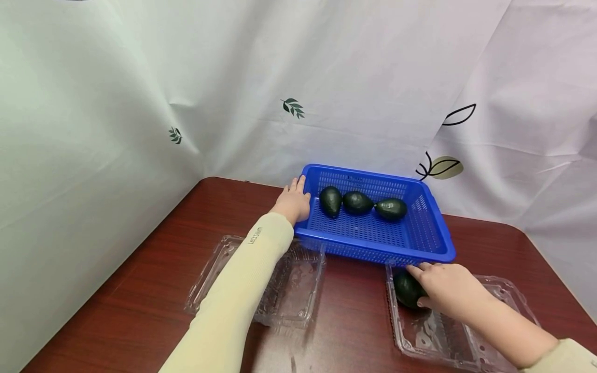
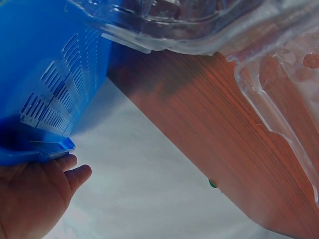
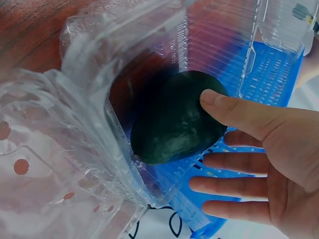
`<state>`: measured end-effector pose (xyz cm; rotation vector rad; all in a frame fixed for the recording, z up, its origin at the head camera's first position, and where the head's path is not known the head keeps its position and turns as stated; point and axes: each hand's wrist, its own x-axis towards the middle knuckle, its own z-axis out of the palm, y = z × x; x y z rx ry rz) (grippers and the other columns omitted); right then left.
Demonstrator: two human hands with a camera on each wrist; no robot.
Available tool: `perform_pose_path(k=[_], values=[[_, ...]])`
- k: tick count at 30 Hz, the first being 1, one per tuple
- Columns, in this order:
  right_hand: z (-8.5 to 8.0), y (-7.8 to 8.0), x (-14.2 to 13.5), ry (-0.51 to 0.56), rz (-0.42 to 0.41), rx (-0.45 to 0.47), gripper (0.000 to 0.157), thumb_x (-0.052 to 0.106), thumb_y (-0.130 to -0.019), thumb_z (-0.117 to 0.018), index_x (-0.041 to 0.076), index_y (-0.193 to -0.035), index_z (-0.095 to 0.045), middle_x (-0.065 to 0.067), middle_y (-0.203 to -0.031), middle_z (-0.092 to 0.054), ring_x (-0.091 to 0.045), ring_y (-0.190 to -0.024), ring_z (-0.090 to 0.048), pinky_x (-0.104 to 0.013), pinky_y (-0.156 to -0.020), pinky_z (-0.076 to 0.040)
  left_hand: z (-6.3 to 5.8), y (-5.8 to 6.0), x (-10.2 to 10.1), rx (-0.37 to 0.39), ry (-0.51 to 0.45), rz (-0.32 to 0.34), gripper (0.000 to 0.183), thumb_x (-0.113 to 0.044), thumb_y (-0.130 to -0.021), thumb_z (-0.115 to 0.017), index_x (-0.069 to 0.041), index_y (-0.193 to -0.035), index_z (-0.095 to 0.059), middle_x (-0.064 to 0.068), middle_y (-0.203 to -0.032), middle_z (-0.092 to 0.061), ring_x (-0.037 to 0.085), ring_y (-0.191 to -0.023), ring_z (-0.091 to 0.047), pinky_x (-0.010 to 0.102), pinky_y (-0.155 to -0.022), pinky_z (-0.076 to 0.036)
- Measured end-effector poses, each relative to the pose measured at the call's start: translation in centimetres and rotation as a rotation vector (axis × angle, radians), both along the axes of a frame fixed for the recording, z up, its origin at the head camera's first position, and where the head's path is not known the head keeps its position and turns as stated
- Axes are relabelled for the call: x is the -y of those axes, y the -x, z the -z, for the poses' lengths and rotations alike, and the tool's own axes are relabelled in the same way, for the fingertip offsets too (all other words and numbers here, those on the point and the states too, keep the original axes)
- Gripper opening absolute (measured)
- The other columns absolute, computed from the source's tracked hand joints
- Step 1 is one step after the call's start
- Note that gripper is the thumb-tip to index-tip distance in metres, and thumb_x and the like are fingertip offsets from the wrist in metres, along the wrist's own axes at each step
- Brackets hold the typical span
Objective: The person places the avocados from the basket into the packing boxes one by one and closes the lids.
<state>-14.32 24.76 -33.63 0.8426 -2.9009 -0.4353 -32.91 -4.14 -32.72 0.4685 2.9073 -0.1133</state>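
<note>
A blue plastic basket [image 1: 373, 248] stands at the back of the table with three dark green avocados [image 1: 357, 202] inside. My left hand [image 1: 295, 203] holds its left rim, the thumb on the inner side. In the left wrist view, fingertips of that hand [image 2: 37, 196] show at the rim's corner. Another avocado [image 3: 179, 119] lies in the right clear plastic clamshell box [image 1: 396, 334], near its back left corner. My right hand [image 1: 450, 287] is at this avocado. Its thumb touches the skin while the other fingers stretch out straight, as the right wrist view shows.
A second clear clamshell box [image 1: 298, 305] sits open on the left of the brown table [image 1: 345, 321], partly covered by my left sleeve [image 1: 242, 280]. White cloth [image 1: 233, 77] with leaf prints hangs behind the table and along its sides.
</note>
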Motion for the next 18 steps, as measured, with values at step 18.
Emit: perform_pose_path(k=[18], values=[[-2.6,0.4,-0.3,0.071,0.007,0.077,0.058,0.05,-0.065,-0.077,0.009,-0.106,-0.067,-0.004,-0.09,-0.068,-0.024,-0.075,-0.065,-0.042,-0.057,-0.051,-0.1,-0.1,-0.1,-0.005,0.0,-0.002,0.049,-0.027,-0.102,-0.03,-0.014,-0.148,-0.024,0.012,-0.154,0.011,0.029,-0.14,0.007,0.042,-0.112,-0.006]])
